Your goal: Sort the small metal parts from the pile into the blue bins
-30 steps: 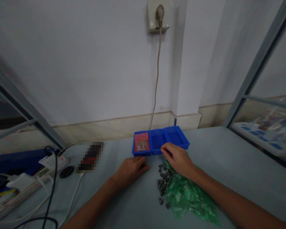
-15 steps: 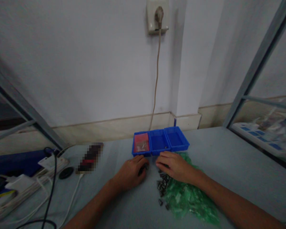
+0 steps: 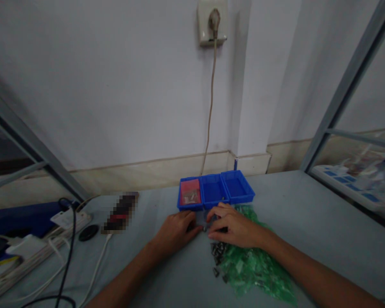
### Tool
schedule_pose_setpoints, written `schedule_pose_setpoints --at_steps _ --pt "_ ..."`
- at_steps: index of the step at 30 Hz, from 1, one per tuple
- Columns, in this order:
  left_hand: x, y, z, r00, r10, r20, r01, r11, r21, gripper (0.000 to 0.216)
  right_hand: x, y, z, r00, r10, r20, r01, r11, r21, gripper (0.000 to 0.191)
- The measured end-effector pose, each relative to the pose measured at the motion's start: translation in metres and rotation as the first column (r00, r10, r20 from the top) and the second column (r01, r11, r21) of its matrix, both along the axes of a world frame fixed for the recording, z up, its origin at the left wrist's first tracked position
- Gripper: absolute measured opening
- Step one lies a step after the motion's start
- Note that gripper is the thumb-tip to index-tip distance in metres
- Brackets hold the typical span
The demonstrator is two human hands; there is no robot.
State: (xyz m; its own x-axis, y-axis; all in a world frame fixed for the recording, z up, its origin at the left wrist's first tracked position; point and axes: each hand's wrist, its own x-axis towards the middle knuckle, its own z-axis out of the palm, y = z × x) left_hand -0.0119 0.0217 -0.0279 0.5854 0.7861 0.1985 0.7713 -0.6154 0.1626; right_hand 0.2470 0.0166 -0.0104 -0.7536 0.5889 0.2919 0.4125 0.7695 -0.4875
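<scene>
My left hand point(image 3: 178, 230) rests on the grey table in front of the blue trays. Its fingers curl down and its thumb stretches apart from them. Close to that thumb tip lies a small metal part point(image 3: 204, 229). Opposite is my right hand point(image 3: 232, 225), its thumb and fingers spread apart, with the metal part just left of them. Something clear, perhaps plastic, shows faintly between the hands. Below my right hand, a pile of small dark metal parts point(image 3: 218, 251) lies beside a crumpled green plastic bag point(image 3: 258, 269), which reaches under my right forearm.
Three joined blue trays point(image 3: 214, 206) stand near the wall; the left one holds a red sheet and a small clear bag point(image 3: 191, 196). A blurred-out phone point(image 3: 120, 214), a black disc point(image 3: 89, 232) and power strips with cables lie left. Metal frame bars slope at both sides.
My left thumb has stretched out toward the right, and the dark parts seen in that hand no longer show there. My right hand's fingers have spread and moved slightly left.
</scene>
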Motion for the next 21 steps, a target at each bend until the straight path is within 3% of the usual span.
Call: schedule_pose_setpoints --at_steps 7,14,21 --pt "-0.0011 0.0002 0.0019 0.997 0.031 -0.064 -0.029 0.999 0.026 0.030 -0.0015 -0.0022 0.0007 1.000 0.031 -0.003 -0.031 0.999 -0.010 0.022" --pt "-0.0036 0.0022 0.0023 0.999 0.003 -0.040 -0.004 1.000 -0.009 0.014 -0.0042 -0.0034 0.0005 1.000 0.011 -0.002 -0.011 1.000 -0.013 0.029" --pt "-0.0030 0.0028 0.0032 0.998 -0.054 -0.017 0.054 0.998 0.014 0.014 -0.0019 -0.0010 -0.0026 0.999 -0.046 -0.005 0.046 0.997 0.067 0.028"
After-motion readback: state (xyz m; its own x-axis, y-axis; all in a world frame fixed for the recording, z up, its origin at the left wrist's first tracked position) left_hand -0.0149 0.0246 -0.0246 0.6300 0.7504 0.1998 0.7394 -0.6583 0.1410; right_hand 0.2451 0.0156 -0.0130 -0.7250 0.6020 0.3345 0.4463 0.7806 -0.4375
